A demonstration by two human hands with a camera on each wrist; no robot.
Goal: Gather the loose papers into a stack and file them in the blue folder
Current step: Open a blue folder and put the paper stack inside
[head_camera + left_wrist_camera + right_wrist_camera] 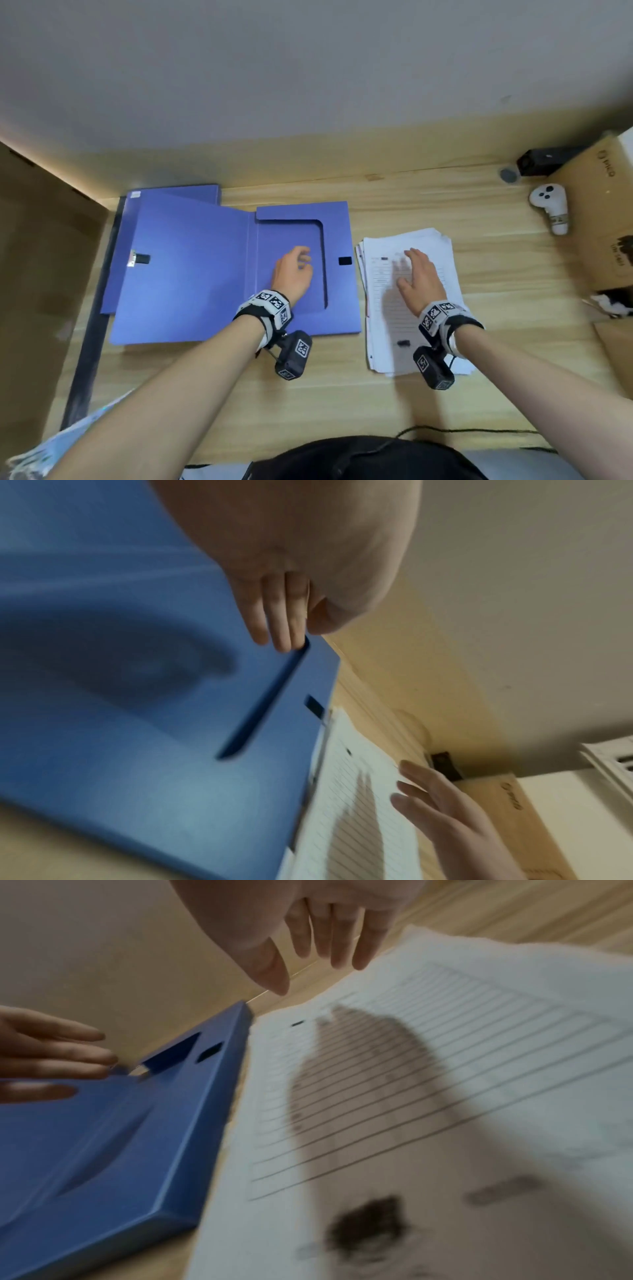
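Note:
The blue folder (191, 267) lies open on the wooden desk, its lid flat to the left and its tray part to the right. My left hand (294, 270) is over the tray part (137, 723), fingers loose and holding nothing. Just right of the folder lies a rough stack of white lined papers (435, 243). My right hand (416, 274) is spread flat just above the stack (479, 1069) and casts a shadow on it. The wrist views are blurred, and both hands (281, 615) (318, 947) look empty there.
A white controller (551, 205), a black device (541, 161) and a cardboard box (603, 219) crowd the desk's far right. A wall rises right behind the desk. A dark bar (92, 325) runs along the left edge. A black cable (462, 430) lies at the front.

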